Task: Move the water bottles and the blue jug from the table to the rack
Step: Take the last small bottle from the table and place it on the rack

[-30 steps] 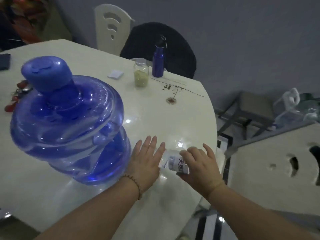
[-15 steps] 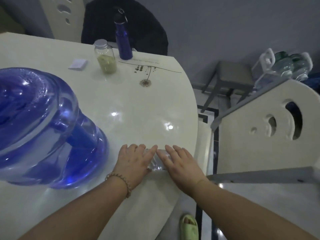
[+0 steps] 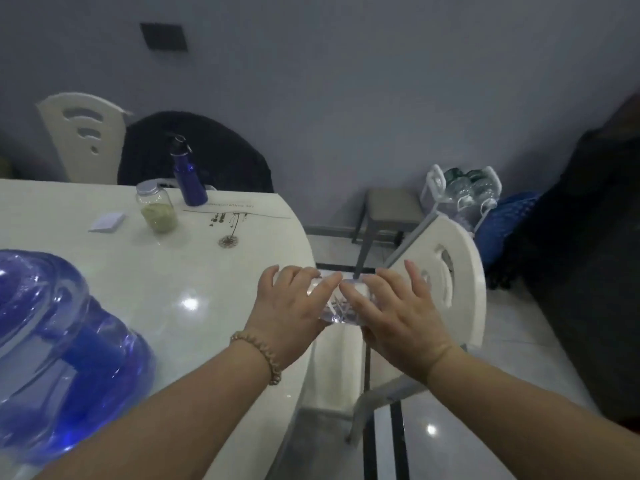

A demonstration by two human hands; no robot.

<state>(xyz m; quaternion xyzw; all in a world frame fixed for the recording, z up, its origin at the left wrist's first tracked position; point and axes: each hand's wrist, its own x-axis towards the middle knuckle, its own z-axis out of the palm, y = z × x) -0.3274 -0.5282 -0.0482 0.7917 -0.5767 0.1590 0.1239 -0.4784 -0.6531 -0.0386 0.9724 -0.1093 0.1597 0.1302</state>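
A clear plastic water bottle (image 3: 337, 308) lies sideways between my two hands, just past the white table's right edge (image 3: 301, 244). My left hand (image 3: 289, 308) grips its left part and my right hand (image 3: 394, 311) grips its right part, fingers draped over the top. The big blue jug (image 3: 59, 344) stands on the table at the near left. A white wire rack (image 3: 462, 199) with several clear bottles in it stands on the floor by the far wall, to the right.
On the table's far side are a dark blue metal flask (image 3: 188, 181), a glass jar of greenish powder (image 3: 157, 207) and a white notepad (image 3: 107, 223). A white chair (image 3: 446, 268) stands right beside the table, a grey stool (image 3: 389, 209) behind it.
Both hands closed around the clear bottle and lifted it off the table, rightward past the edge. My view has swung up and to the right, which brings the rack into sight.
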